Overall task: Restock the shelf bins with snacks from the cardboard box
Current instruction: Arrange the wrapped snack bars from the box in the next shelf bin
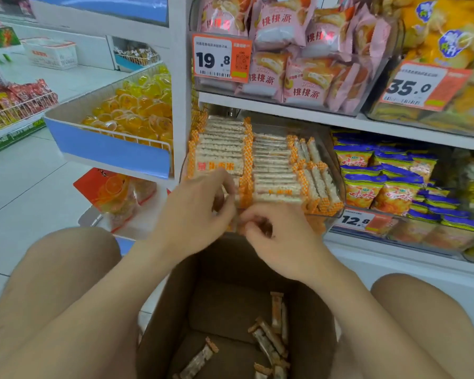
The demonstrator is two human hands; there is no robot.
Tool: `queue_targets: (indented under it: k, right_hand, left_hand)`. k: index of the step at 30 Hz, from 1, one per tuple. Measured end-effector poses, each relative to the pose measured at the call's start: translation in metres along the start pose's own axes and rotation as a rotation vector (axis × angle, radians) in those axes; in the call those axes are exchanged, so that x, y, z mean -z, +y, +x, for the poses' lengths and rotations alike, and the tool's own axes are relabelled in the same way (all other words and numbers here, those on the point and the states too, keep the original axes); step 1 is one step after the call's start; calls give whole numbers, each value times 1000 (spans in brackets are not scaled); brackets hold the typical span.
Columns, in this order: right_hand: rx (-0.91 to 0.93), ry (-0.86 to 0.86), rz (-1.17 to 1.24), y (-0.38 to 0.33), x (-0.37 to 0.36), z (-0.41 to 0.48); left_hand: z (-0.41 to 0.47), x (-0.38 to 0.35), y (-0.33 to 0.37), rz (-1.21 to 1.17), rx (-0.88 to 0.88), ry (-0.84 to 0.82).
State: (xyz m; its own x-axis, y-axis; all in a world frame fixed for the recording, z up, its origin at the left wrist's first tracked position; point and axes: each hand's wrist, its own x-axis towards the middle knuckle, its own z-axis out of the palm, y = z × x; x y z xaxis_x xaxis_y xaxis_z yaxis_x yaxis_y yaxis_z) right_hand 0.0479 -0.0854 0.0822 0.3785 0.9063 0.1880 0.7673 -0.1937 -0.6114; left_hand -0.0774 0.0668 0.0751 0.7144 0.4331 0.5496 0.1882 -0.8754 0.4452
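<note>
Left hand (195, 214): fingers curled over the front of the left-hand stack of snack bars (274, 170), gripping the nearest bars. Right hand (282, 239): fingers curled, pinching an orange-ended wrapper at the front lip of the bin (337, 170). Motion blur hides the exact finger contact. The two hands sit just beside each other.

The bin is clear plastic and sits on the lower shelf, almost full.
- Two left stacks: bars lie flat, long axes left to right, orange checked ends outward.
- Right side: bars stand on edge, long axes front to back, tilted slightly.
- One front bar carries red and orange characters, too blurred to read.

The cardboard box (175, 310) stands open on the floor between the person's knees, directly below the hands. A few loose bars (271, 337) lie on its bottom at mixed angles.

Readable labels:
- Price tag (356, 220), right of the bin: "12.8".
- Upper tag (219, 58): "19.8", with a barcode and QR code.
- Far-right tag (419, 86): "35.0".
- Pink packets (282, 26) above: "桃桃派".

Blue-and-yellow bags (364, 187) fill the adjacent bin. Yellow jelly cups (137, 105) fill a wire basket (107, 149) to the left.
</note>
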Motion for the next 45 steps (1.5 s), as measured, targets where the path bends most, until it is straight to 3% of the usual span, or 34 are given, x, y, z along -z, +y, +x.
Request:
queue_targets:
  k: [4,6,9,12,15,22,26,30,35,39,45]
  right_hand:
    - [-260,-666,-366,29,-9,-35]
    - [-348,-740,-466,46,-10,-50]
    - [-397,-605,-446,71,-9,-61]
    - [-418,-506,-412,97,-24,-68]
    - [-500,-521,-363,128,-59,-83]
    - [-666,-864,-258,179,-161,-100]
    - [-759,-968,-140,201,-202,-111]
    - [-752,-1096,-82,206,-237,-118]
    - [-666,-1285,93,185,-282,-121]
    - [-630,-1416,54,178,-311,-125]
    - [-570,-1484,7,172,-337,-119]
  left_hand:
    - [-47,-56,13,179,-72,-755]
    - [-72,-94,13,261,-82,-992]
    - [-104,-149,6,199,-68,-1151]
    - [-129,-195,-6,108,52,-1191]
    - [-158,-235,-25,103,227,-1220]
    - [-226,-274,-97,308,588,-1357]
    - [-242,-275,-110,284,734,-1363]
    - [-255,-274,-115,228,785,-1361]
    - [-261,-272,-121,303,895,-1228]
    - [-259,-265,-124,321,916,-1245]
    - [-246,-259,-139,98,958,-1153]
